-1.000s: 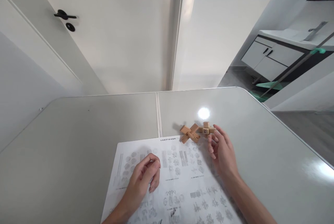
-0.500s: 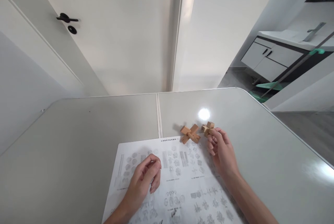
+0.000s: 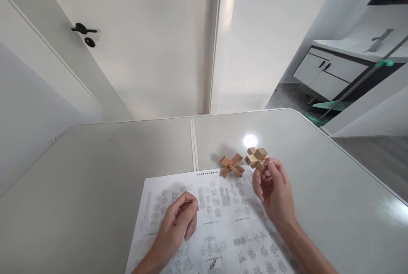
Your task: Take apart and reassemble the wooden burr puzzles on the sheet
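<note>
Between the thumb and fingertips of my right hand (image 3: 276, 186) is a light wooden burr puzzle (image 3: 256, 158) of interlocked blocks, beyond the far right edge of the printed sheet. Just left of it a darker, reddish wooden burr puzzle (image 3: 232, 165), shaped like a crossed star, rests at the sheet's top edge, untouched. My left hand (image 3: 180, 218) lies over the left part of the sheet (image 3: 194, 184), its fingers curled in and closed, with nothing visible in them. Small grey drawings of puzzle pieces and printed text cover the paper.
The sheet lies on a pale grey table (image 3: 95, 180) with a seam strip (image 3: 193, 138) running away from me. Past the far edge stands a white door with a black handle (image 3: 83, 29). A washbasin cabinet (image 3: 330, 72) is at the right back.
My right hand has lifted and turned the light puzzle, so more of its blocks show. The darker puzzle stays in place. My left hand remains curled over the sheet.
</note>
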`<state>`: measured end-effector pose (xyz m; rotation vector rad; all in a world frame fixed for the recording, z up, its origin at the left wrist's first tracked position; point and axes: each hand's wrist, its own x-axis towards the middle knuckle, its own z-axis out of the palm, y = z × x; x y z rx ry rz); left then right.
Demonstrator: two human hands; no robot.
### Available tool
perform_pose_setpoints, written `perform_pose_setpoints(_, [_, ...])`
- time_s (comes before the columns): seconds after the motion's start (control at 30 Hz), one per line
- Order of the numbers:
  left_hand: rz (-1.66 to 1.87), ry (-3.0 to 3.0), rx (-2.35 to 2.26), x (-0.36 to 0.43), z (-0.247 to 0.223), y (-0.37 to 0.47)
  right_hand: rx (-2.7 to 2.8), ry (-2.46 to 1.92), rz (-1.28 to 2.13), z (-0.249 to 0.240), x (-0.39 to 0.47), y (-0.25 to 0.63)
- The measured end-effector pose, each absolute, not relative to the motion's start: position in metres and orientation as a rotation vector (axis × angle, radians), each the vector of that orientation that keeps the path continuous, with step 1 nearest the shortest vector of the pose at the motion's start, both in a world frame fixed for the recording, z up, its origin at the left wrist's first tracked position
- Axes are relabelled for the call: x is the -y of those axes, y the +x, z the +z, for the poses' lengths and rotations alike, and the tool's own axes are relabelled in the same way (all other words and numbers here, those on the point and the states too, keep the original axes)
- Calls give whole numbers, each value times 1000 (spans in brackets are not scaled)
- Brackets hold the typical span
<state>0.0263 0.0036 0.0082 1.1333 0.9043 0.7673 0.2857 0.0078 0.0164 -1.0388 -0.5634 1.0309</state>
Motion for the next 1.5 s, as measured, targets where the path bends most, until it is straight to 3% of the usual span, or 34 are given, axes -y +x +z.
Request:
perform_pose_setpoints(0.43, [831, 1555, -946, 8, 2, 27, 890, -673, 1800, -1, 18, 252])
perform_pose_setpoints(0.63, [745, 1631, -795, 9, 1, 21, 1002, -411, 2000, -9, 20, 245])
perform_pose_setpoints(1.13, [833, 1523, -817, 5, 1, 18, 1190, -542, 1941, -7, 15, 240])
perform_pose_setpoints(1.5, [804, 1459, -901, 6, 1, 20, 1279, -841, 1711, -8, 16, 236])
